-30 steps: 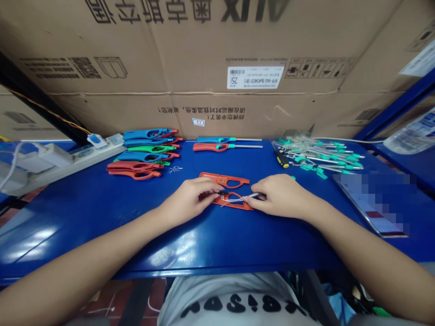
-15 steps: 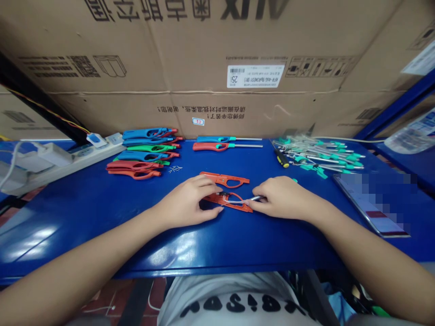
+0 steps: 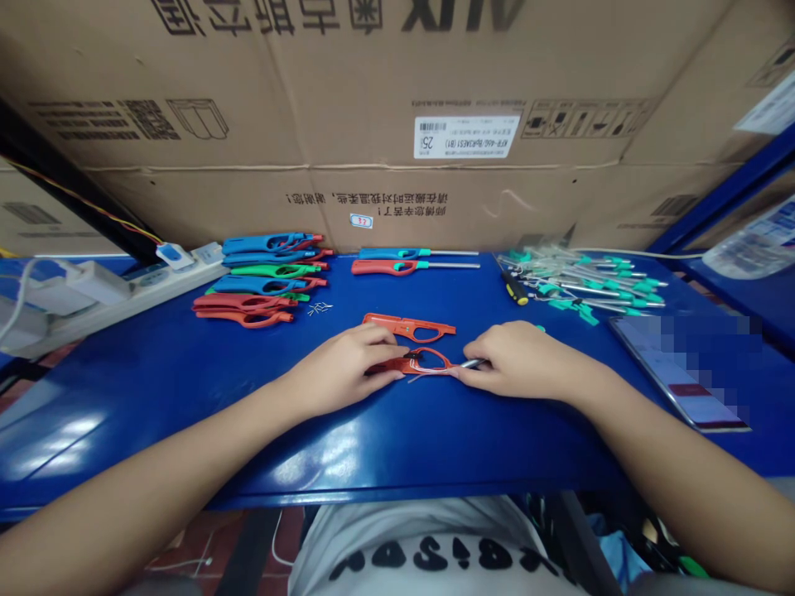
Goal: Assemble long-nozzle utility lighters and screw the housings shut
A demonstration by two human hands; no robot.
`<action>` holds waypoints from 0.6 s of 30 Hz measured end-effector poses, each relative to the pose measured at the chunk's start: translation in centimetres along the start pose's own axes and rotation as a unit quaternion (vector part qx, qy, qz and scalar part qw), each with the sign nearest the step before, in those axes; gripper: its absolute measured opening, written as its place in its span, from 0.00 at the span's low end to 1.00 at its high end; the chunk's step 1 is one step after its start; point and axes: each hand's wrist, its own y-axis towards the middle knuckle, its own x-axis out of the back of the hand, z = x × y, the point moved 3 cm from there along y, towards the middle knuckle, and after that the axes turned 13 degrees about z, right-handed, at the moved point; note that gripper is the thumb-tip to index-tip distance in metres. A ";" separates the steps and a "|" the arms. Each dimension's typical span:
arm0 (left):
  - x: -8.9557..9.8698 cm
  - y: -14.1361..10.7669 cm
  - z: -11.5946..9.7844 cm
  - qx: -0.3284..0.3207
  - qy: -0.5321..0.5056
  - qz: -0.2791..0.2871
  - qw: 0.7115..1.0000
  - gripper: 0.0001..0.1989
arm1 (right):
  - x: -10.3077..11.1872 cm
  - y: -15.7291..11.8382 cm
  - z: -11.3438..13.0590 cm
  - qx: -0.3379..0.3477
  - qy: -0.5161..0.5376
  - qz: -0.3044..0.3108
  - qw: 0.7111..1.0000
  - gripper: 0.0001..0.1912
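Note:
My left hand (image 3: 351,362) grips the left end of an orange lighter half-shell (image 3: 433,354), thumb below and fingers above. Inside the shell's handle sit a small black part (image 3: 412,355) and thin white wires (image 3: 428,369). At the shell's right end, my right hand (image 3: 513,360) pinches a metal lighter tube (image 3: 474,362), whose far part is hidden in the fingers. Just behind lies the matching orange half-shell (image 3: 428,329), flat on the blue table (image 3: 348,451) and close to the left fingertips.
Stacked lighter shells (image 3: 267,277) lie back left beside small screws (image 3: 320,308) and a power strip (image 3: 167,285). Two assembled lighters (image 3: 416,266) rest behind. A pile of tubes with green parts (image 3: 596,285), a screwdriver (image 3: 515,290) and a phone (image 3: 683,372) are right. A cardboard box (image 3: 310,124) stands behind.
My left thumb has moved up and closed on the lower edge of the half-shell. The shell has turned a little more level, its right end rising. My right hand still pinches the tube.

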 end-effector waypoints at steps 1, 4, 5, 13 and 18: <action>-0.1 0.0 0.0 0.001 0.000 0.001 1.000 0.12 | 0.0 0.0 -0.1 -0.002 0.000 -0.001 1.000 0.24; -0.2 0.0 0.0 0.011 0.011 0.000 1.000 0.12 | 0.0 0.2 -0.4 -0.003 0.003 -0.008 1.000 0.24; -0.2 0.0 -0.1 0.015 0.018 -0.001 1.000 0.12 | 0.0 0.3 -0.5 -0.003 0.004 -0.010 1.000 0.24; -0.5 0.0 -1.3 0.057 0.115 0.015 0.992 0.14 | -0.1 0.5 -0.6 0.003 0.019 -0.017 1.000 0.25; -0.4 -0.2 -2.1 0.073 0.179 0.031 0.981 0.15 | -0.2 0.6 -0.8 0.000 0.014 -0.015 1.000 0.24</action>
